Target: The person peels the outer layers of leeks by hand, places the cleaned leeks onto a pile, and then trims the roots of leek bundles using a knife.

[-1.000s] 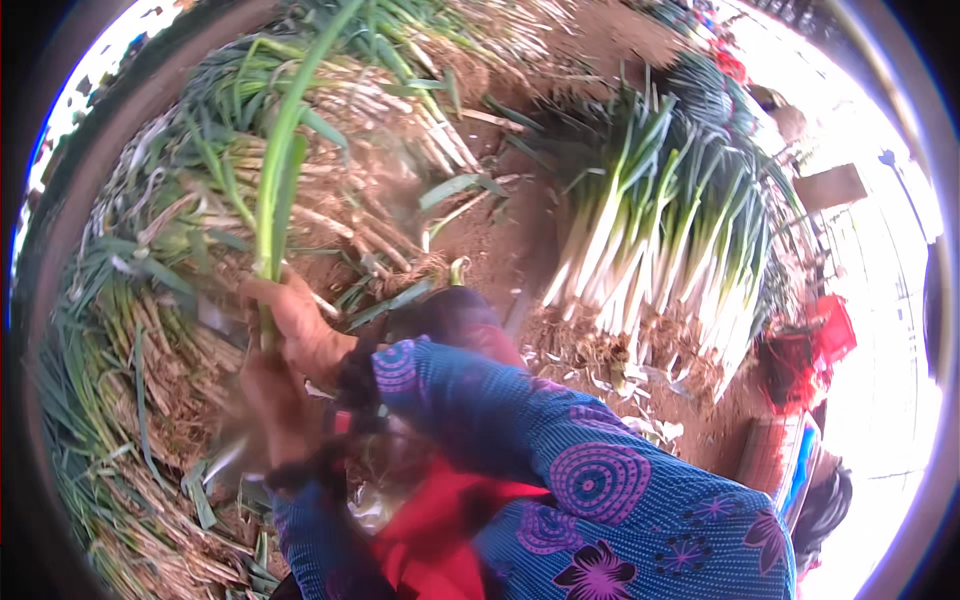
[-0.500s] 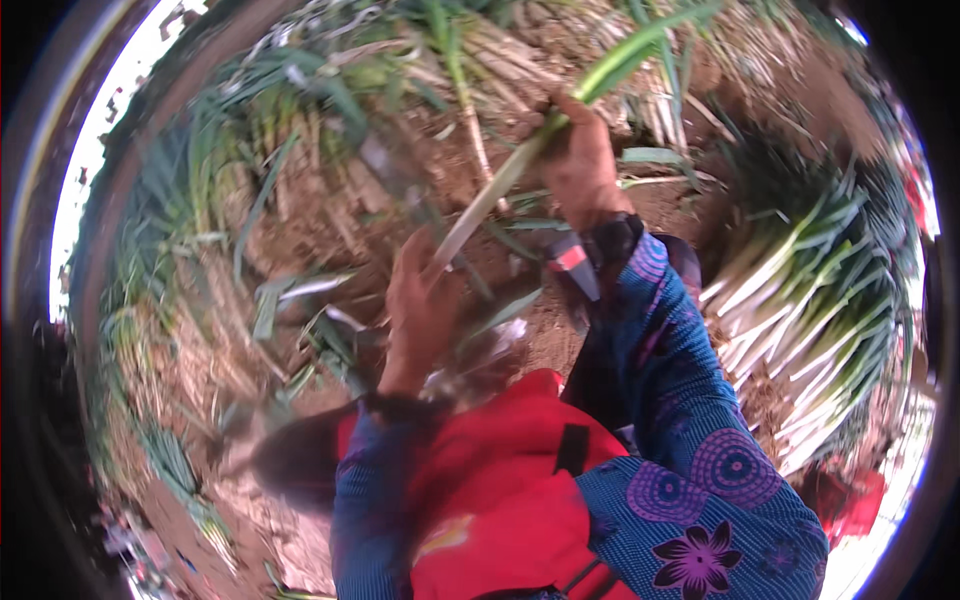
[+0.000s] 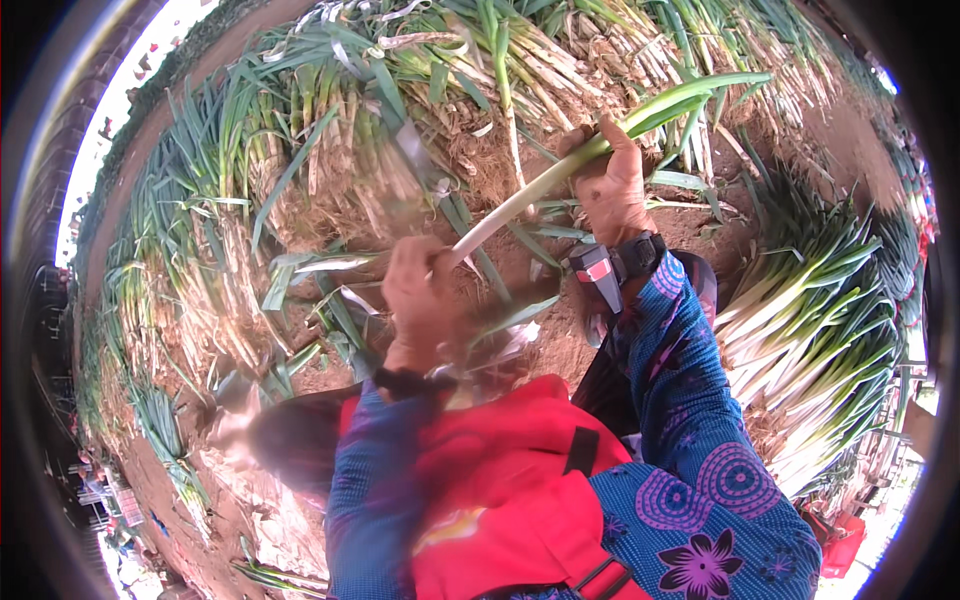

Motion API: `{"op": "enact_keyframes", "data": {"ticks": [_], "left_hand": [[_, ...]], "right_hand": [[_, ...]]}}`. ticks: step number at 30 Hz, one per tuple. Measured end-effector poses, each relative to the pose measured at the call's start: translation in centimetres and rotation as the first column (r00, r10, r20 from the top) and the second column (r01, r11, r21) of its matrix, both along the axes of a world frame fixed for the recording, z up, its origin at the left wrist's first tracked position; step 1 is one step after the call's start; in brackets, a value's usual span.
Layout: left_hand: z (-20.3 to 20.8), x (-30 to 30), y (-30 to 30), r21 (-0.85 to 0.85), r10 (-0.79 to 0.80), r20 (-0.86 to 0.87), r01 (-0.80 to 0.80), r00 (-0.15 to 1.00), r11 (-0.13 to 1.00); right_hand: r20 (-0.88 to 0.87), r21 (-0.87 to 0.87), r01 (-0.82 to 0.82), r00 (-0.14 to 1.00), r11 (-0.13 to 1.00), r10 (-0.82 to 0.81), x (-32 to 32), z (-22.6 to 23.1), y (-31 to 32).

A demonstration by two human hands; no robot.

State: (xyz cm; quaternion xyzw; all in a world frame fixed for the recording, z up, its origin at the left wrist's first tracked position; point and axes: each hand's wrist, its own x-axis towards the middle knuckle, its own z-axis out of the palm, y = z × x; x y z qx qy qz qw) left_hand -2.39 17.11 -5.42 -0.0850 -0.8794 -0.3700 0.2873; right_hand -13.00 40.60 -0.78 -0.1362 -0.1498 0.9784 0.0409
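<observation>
A single leek (image 3: 530, 192) slants across the middle, its green leaves pointing up to the right and its white root end down to the left. My right hand (image 3: 612, 188) grips it where white turns to green, thumb along the top. Curled fingers of my left hand (image 3: 418, 298) close on the root end, which they hide; this hand is somewhat blurred by motion. A black strap with a red-and-grey device (image 3: 597, 272) sits at my right wrist. Cut green leaves (image 3: 345, 315) and a pale peeling (image 3: 505, 345) lie on the soil below.
Bundles of untrimmed leeks (image 3: 330, 165) with dry, dirty roots curve around the far and left sides. At the right lies a pile of clean white-stemmed leeks (image 3: 800, 345). My red apron (image 3: 510, 480) covers my lap. Something red (image 3: 843, 545) rests at the lower right.
My left hand's fingers have curled in at the leek's root end, where they were straighter before. The right hand and leek appear slightly farther right, as the whole view has shifted.
</observation>
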Motion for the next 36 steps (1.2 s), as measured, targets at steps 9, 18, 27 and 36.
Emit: {"op": "enact_keyframes", "data": {"ticks": [9, 18, 27, 36], "left_hand": [[-2.3, 2.0, -9.0, -0.751, -0.163, -0.190, -0.036, 0.968, 0.659], [0.1, 6.4, -2.0, 0.478, -0.436, 0.650, 0.112, 0.623, 0.871], [5.4, 10.7, 4.6, 0.418, -0.489, 0.761, 0.253, 0.426, 0.872], [7.9, 10.7, 1.8, 0.218, -0.310, 0.890, 0.285, 0.333, 0.933]], "right_hand": [[-0.262, 0.710, 0.204, 0.965, 0.674, -0.015, 2.1, -5.3, 3.5], [-0.109, -0.128, -0.040, 0.994, 0.991, 0.026, 7.4, 3.8, 2.1], [-0.203, 0.010, 0.441, 0.880, 0.897, -0.430, 16.0, 7.8, 5.0], [-0.192, 0.561, 0.657, 0.695, 0.504, -0.692, 31.2, 12.7, 34.1]]}}
